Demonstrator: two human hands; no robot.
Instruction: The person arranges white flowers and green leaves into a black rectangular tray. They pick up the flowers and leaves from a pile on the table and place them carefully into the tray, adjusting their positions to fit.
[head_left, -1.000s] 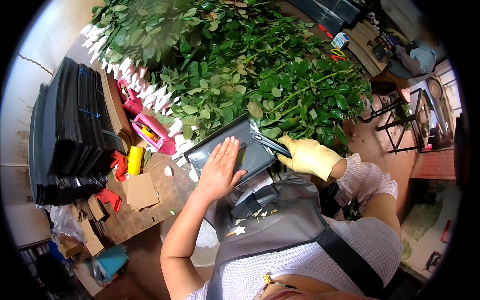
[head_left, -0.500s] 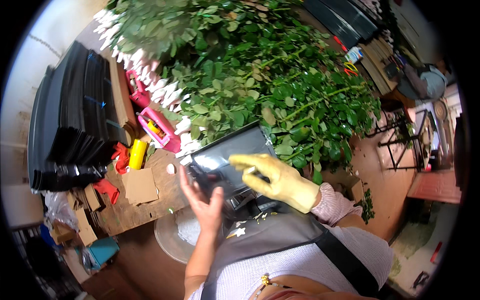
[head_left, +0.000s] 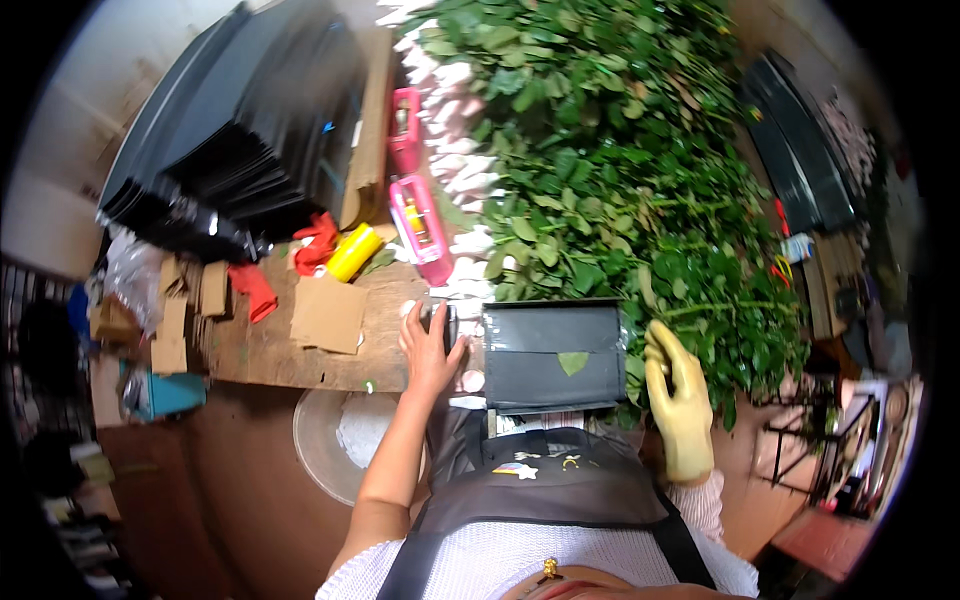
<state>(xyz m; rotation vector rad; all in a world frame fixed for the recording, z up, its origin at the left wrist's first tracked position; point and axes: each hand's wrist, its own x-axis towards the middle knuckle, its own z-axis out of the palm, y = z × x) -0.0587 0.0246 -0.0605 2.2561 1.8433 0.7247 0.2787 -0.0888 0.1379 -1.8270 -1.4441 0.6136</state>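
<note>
Centrally, black tray (head_left: 530,335): shallow rectangle with low raised rims, matt floor crossed by a seam, clear film shining along its short sides; at the table's near edge, before the apron.
Loose leaf (head_left: 573,363): single, green, flat on the tray floor, right of its middle.
Left hand (head_left: 430,358): bare, thumb and fingers spread, left of the tray over the near edge of the table; at a small dark object (head_left: 452,322), partly hidden; cannot tell whether it is gripped.
Right hand (head_left: 680,395): in a smooth pale-yellow glove, fingers curved, gap between them and the thumb, nothing between; just beside the tray's right rim.
Apron (head_left: 590,490): dark grey cloth, light star print.
Foliage (head_left: 620,160): broad glossy leaves on green stems, heaped beyond the tray to the far edge.
White wrapped tips (head_left: 465,170): pointed, soft-looking, in a row along the foliage's left side.
Pink holders (head_left: 425,235): two, hard plastic, left of the tips.
Yellow cylinder (head_left: 353,252): smooth, lying on its side.
Cardboard pieces (head_left: 330,315): flat, brown, near the near edge.
Table (head_left: 275,368): worn wood.
Black sheets (head_left: 230,130): tall stack, table's left side.
</note>
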